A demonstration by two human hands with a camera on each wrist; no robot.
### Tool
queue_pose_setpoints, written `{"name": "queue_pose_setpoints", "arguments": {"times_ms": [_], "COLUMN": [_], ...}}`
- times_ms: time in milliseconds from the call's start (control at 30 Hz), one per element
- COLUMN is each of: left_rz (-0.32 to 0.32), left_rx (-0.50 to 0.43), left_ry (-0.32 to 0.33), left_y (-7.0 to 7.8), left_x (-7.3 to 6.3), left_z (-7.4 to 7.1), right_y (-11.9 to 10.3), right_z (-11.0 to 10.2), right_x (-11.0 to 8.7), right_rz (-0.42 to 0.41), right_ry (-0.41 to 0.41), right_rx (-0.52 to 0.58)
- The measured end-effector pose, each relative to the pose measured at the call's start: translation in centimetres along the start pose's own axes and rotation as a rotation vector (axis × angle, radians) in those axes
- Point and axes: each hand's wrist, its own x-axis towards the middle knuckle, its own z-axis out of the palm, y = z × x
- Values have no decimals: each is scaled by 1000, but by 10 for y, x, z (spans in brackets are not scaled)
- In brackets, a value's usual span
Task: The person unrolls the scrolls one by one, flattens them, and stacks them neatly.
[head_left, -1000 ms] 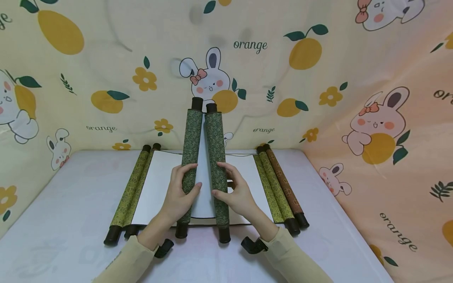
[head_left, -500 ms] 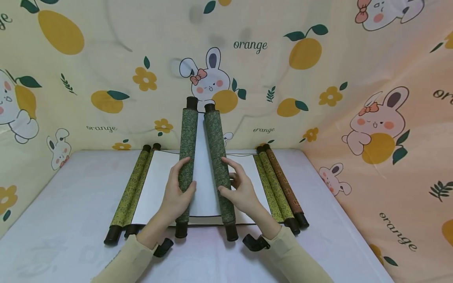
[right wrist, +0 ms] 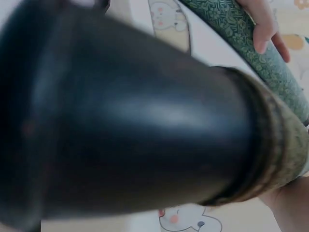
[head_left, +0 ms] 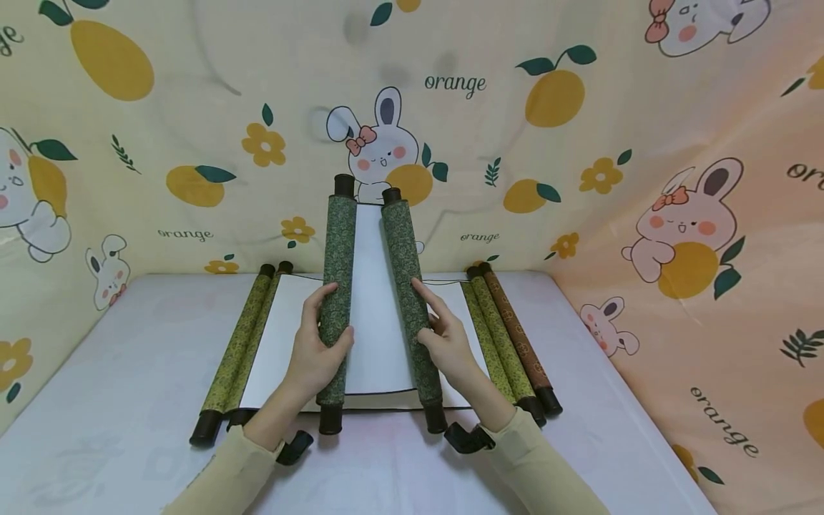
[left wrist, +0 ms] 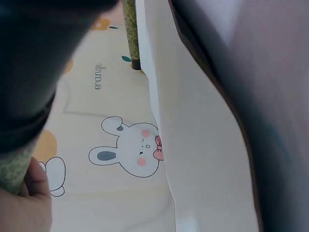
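A scroll with green patterned rolls is partly unrolled and held up, its far end raised. My left hand grips its left roll, thumb on the inner side and fingers round the outer. The right roll is pinched between thumb and fingers of my right hand. White paper stretches between the rolls, wider at the near end. A black knob fills much of the right wrist view; another dark knob blocks the left wrist view's upper left.
Beneath lies an opened scroll with white paper and yellow-green rolls at its left side, more at its right. A brown patterned scroll lies along the right end. A printed cloth hangs behind the white table.
The green rolls have moved apart, the right one rightward and the left one slightly leftward, baring more white paper between them. Both hands keep hold. The scrolls on the table have not moved.
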Motion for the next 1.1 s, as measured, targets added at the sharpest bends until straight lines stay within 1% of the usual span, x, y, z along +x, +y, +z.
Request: {"name": "queue_pose_setpoints", "arguments": {"times_ms": [133, 233, 467, 600, 733, 833, 900, 1000, 1100], "left_rz": [49, 65, 28, 29, 33, 31, 34, 70, 119], "left_rx": [60, 86, 82, 100, 67, 45, 49, 76, 109], "left_ry": [37, 55, 59, 87, 125, 147, 162, 184, 205], "left_y": [-2, -2, 1, 0, 2, 7, 13, 22, 22], "left_x": [1, 1, 3, 5, 5, 5, 4, 4, 4], "left_z": [0, -1, -4, -8, -11, -12, -12, -12, -12], "right_y": [0, 2, 4, 2, -1, -2, -3, -3, -4], "right_z": [0, 0, -2, -6, -9, -11, -12, -14, -17], "right_x": [0, 0, 1, 3, 4, 3, 3, 2, 1], "right_rz": [21, 34, 18, 17, 32, 53, 58, 59, 51], "right_ry": [9, 20, 55, 71, 84, 99, 102, 98, 94], "right_rx": [-37, -93, -170, -134, -68, -21, 13, 32, 32]}}
